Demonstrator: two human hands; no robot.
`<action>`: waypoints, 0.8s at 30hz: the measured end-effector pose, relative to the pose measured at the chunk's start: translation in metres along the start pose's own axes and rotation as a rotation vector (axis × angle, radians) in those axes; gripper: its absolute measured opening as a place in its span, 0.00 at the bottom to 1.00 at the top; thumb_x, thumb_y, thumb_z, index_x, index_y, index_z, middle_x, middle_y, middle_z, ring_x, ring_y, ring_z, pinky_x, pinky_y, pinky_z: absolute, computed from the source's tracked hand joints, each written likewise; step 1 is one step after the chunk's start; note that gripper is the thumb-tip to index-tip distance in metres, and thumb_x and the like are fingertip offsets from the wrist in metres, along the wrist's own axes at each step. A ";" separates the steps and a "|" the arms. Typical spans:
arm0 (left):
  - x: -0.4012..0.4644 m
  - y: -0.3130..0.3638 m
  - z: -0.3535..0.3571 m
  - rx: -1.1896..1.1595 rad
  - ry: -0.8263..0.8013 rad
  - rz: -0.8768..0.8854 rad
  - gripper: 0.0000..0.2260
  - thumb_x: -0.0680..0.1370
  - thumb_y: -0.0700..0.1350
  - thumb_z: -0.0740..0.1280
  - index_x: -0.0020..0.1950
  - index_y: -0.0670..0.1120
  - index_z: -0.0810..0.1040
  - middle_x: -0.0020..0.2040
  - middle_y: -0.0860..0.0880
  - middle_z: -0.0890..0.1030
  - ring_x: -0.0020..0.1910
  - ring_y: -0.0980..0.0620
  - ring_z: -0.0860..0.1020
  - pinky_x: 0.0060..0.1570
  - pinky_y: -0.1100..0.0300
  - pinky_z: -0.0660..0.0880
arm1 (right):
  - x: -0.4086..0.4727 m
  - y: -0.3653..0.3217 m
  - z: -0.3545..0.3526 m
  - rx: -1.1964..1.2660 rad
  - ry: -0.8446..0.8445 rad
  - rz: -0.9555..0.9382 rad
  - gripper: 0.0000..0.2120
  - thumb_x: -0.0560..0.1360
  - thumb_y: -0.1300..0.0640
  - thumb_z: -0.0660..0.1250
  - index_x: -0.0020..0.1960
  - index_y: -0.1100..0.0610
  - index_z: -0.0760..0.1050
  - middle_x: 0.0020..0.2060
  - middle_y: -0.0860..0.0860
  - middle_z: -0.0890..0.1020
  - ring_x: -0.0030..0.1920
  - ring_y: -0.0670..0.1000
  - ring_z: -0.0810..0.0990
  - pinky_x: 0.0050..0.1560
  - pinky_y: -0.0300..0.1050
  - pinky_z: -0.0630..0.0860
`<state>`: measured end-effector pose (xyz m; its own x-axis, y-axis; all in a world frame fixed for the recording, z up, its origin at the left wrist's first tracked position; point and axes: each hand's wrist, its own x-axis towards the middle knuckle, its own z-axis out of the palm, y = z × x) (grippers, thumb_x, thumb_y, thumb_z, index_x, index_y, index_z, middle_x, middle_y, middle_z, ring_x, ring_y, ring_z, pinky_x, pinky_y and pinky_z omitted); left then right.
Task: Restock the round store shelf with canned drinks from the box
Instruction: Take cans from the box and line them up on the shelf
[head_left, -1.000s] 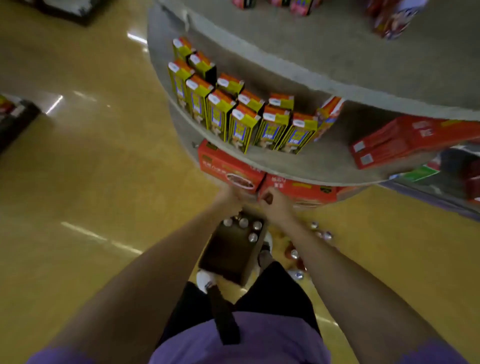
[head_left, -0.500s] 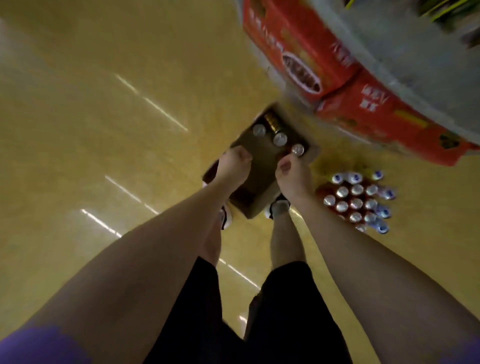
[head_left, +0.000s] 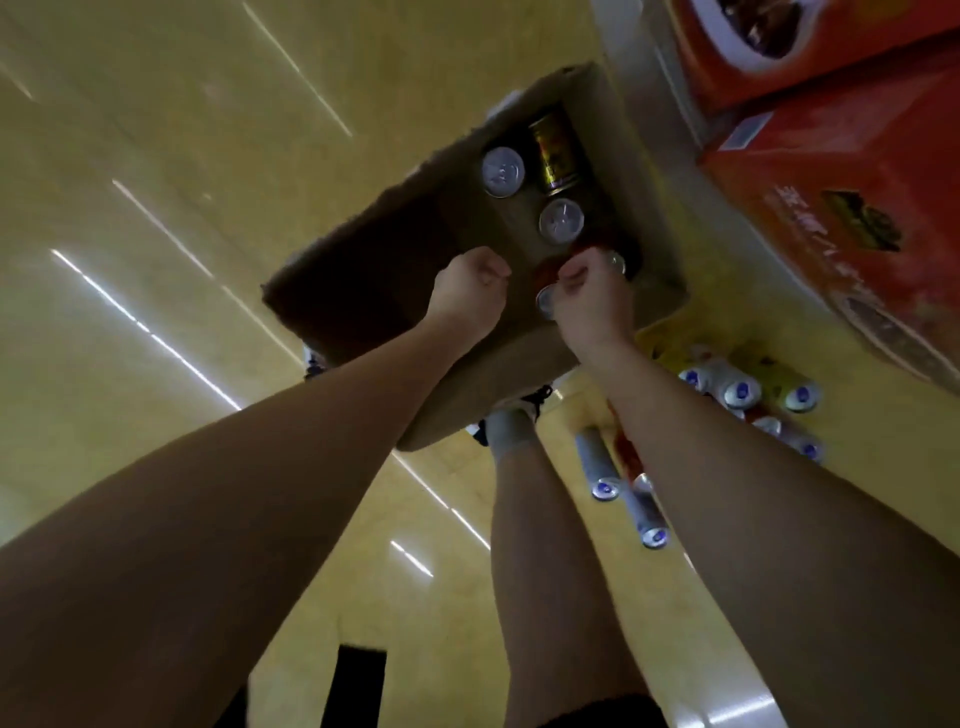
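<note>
- Brown open-topped cardboard box (head_left: 395, 291): on the glossy yellow floor (head_left: 156, 208), just beside the grey base of the round shelf (head_left: 631, 78).
- Silver-topped drink cans (head_left: 503, 171): two upright inside the box, one gold-and-black can (head_left: 553, 148) lying on its side beside them.
- Left hand (head_left: 470, 296): fingers curled into a fist over the box interior; whether it holds anything cannot be told.
- Right hand (head_left: 589, 299): fingers curled round silver-rimmed cans in the box.
- Red printed cartons (head_left: 831, 197): on the shelf's lowest tier.
- Blue-capped cans (head_left: 743, 392): clustered on the floor, right of the box.
</note>
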<state>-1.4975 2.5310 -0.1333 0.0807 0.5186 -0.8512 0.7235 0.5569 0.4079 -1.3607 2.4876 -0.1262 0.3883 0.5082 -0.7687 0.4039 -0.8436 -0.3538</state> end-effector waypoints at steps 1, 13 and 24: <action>0.011 -0.003 0.011 -0.010 0.000 0.000 0.11 0.77 0.40 0.59 0.50 0.49 0.79 0.48 0.49 0.83 0.49 0.49 0.81 0.52 0.55 0.78 | 0.011 0.004 0.003 -0.012 -0.004 -0.005 0.06 0.76 0.62 0.66 0.53 0.57 0.75 0.51 0.53 0.79 0.49 0.51 0.78 0.49 0.43 0.74; 0.111 -0.013 0.071 -0.180 0.010 0.037 0.20 0.75 0.34 0.60 0.66 0.46 0.74 0.61 0.46 0.78 0.60 0.50 0.76 0.60 0.58 0.73 | 0.122 0.020 0.035 -0.472 0.049 -0.092 0.35 0.72 0.52 0.73 0.74 0.54 0.61 0.68 0.57 0.70 0.65 0.59 0.74 0.55 0.50 0.74; 0.080 -0.032 0.045 -0.069 0.007 -0.006 0.20 0.80 0.37 0.59 0.71 0.48 0.68 0.63 0.46 0.77 0.57 0.51 0.77 0.48 0.63 0.74 | 0.087 0.012 0.038 -0.457 -0.112 -0.048 0.31 0.68 0.43 0.76 0.65 0.55 0.70 0.60 0.55 0.77 0.62 0.57 0.76 0.52 0.49 0.72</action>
<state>-1.4834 2.5256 -0.2288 0.0716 0.5194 -0.8515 0.6750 0.6033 0.4247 -1.3537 2.5152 -0.2172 0.2785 0.5017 -0.8190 0.7522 -0.6442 -0.1389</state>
